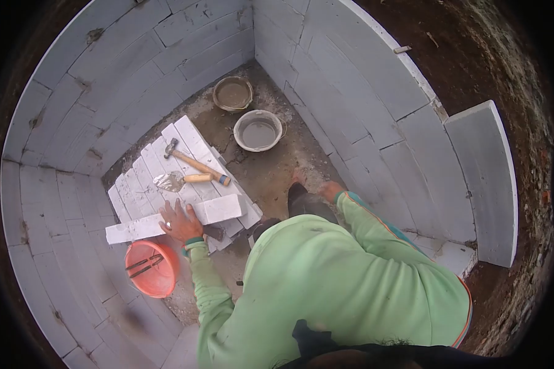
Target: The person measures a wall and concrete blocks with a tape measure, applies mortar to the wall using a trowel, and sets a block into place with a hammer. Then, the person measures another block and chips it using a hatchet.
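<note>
My left hand (181, 222) rests with spread fingers on a long white block (218, 210) that lies across the near end of a stack of white blocks (194, 138). Beyond it on the stack lie a trowel (177, 179) with a wooden handle and a hammer (197, 164). My right hand (330, 190) is low at the right, near my foot; its fingers are too hidden to tell what they do. An orange basin (154, 280) with a pair of dark-handled tools (146, 264) in it stands left of my left forearm.
Two buckets (256, 144) (232, 94) with grey contents stand on the dirt floor (277, 178) near the far corner. Light block walls (123, 74) (363, 104) enclose the space. One upright block (483, 184) stands at the right, with brown soil beyond.
</note>
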